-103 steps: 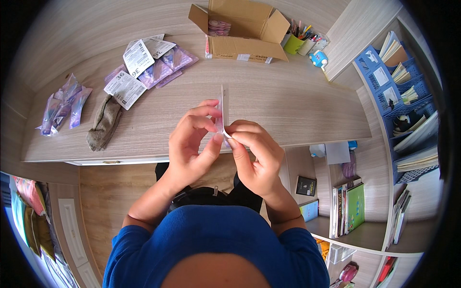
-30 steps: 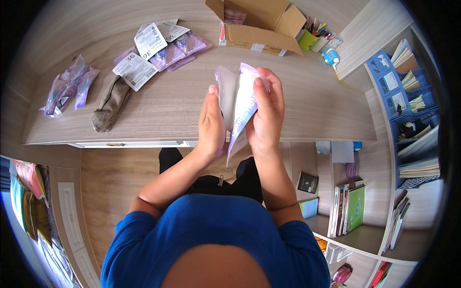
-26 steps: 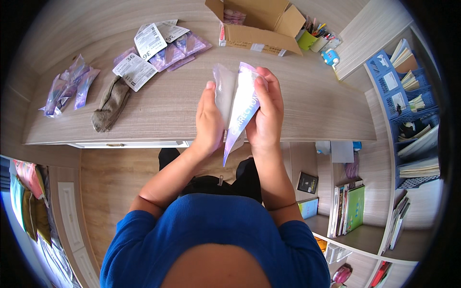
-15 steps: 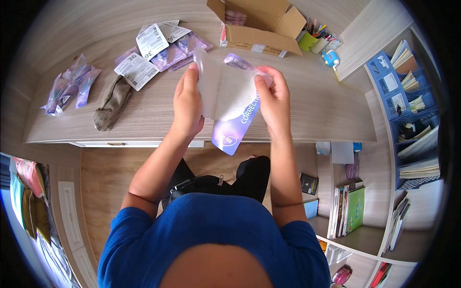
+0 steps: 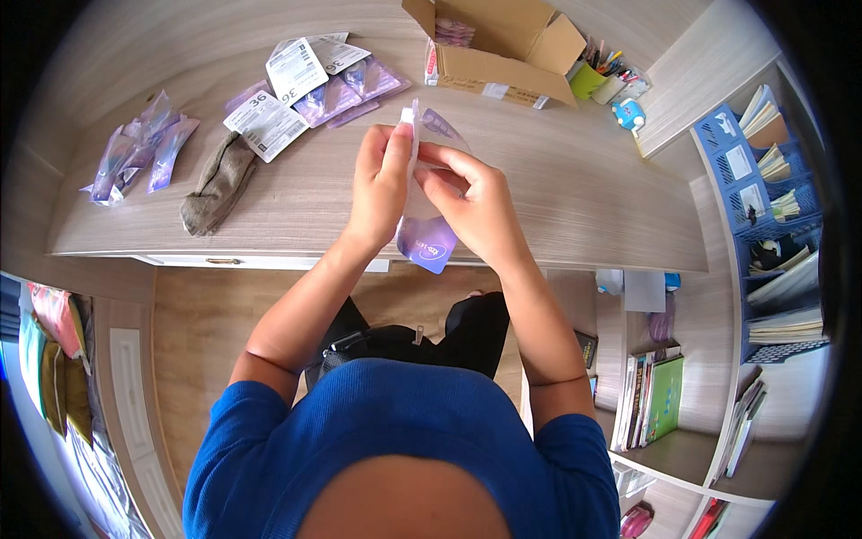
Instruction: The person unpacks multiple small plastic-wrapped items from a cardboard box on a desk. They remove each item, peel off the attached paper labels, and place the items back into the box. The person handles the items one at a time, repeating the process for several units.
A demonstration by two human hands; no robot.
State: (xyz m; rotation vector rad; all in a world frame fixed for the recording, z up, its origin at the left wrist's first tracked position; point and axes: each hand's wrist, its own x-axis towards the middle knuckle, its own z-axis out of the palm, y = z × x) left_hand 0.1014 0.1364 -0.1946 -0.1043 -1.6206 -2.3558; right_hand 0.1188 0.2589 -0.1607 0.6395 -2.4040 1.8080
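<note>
My left hand (image 5: 377, 199) is closed on a thin stack of white sheets (image 5: 409, 117), seen nearly edge-on above the desk's front edge. Close against it, my right hand (image 5: 478, 208) has its fingers curled and the thumb bent inward, gripping a shiny purple printed packet (image 5: 426, 246). The packet's lower end hangs below the fingers and its upper end shows above them. Where the sheets meet the packet is partly hidden by my fingers.
On the desk (image 5: 575, 189) lie a grey-brown pouch (image 5: 218, 184), white labels (image 5: 267, 126) on purple packets (image 5: 346, 94), and crumpled purple wrappers (image 5: 139, 153). An open cardboard box (image 5: 503, 74) stands behind, beside a pen holder (image 5: 588, 81). Blue file racks (image 5: 732, 166) line the right.
My hands have come together, the right moving left toward the white sheets. The sheets, spread open before, are now nearly edge-on. The camera view has shifted slightly.
</note>
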